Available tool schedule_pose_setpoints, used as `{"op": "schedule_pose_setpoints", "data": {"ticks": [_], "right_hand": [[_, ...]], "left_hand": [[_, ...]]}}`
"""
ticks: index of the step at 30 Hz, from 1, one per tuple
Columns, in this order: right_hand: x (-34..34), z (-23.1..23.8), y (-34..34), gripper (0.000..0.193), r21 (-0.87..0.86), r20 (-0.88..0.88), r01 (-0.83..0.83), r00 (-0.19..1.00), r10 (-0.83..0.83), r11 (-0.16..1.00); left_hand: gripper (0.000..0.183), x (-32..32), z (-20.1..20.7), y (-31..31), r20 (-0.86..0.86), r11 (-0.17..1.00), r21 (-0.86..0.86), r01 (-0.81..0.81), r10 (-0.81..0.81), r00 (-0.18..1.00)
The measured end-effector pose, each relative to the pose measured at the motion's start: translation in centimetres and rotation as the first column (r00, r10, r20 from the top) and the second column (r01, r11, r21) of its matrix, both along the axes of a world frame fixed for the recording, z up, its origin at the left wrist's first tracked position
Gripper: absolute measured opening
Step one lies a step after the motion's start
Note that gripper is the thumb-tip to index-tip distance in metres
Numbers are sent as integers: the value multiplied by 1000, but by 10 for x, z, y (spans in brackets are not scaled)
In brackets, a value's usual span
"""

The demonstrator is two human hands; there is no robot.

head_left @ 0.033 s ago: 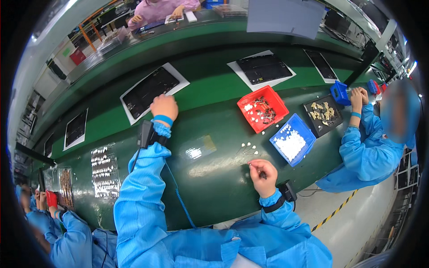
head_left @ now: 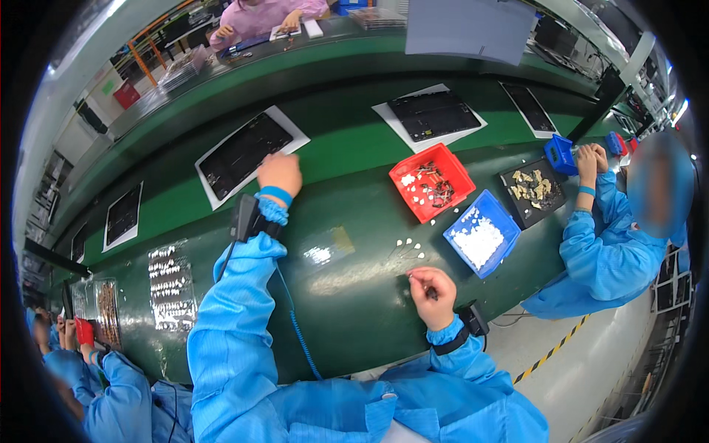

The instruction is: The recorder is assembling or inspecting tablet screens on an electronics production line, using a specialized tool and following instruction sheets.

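Observation:
My left hand is over the near right edge of a black flat panel that lies on a white sheet. Its fingers are bent, and their tips are mostly hidden by the back of the hand. My right hand is closed above the green table, thumb and forefinger pinched. A small dark piece shows in its palm, its kind unclear. Just beyond the right hand lie several thin leads with white round heads. A clear film with a yellowish end lies between my hands.
A red bin of dark and white bits, a blue bin of white pieces and a black tray stand on the right. Another panel lies beyond. A coiled blue cord runs beside my left arm. Co-workers sit on both sides.
My left hand has shifted slightly right and toward me, back from the panel. My right hand keeps its pinch almost in place.

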State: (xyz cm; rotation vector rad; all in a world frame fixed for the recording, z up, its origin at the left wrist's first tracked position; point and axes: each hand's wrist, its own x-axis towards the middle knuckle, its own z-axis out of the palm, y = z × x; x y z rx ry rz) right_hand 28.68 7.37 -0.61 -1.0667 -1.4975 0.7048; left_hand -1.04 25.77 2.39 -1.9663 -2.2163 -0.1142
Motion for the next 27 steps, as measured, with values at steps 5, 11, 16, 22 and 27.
{"op": "schedule_pose_setpoints", "data": {"ticks": [5,11,16,22,27], "right_hand": [[-2,10,-4,10,-14,68,-82,994,83,997],[-2,11,-3,13,-3,88,-116,989,116,993],[4,11,0,15,-1,97,-112,989,112,994],[6,16,0,16,-30,115,-150,982,153,988],[0,15,0,15,0,81,-181,980,181,983]], "left_hand": [[35,83,-10,65,188,793,189,579,-608,771],[19,132,-25,128,-36,697,84,712,-712,701],[9,114,-26,130,-137,676,97,731,-718,682],[12,68,21,117,167,764,2,645,-636,753],[23,64,-17,178,305,891,311,330,-422,854]]}}
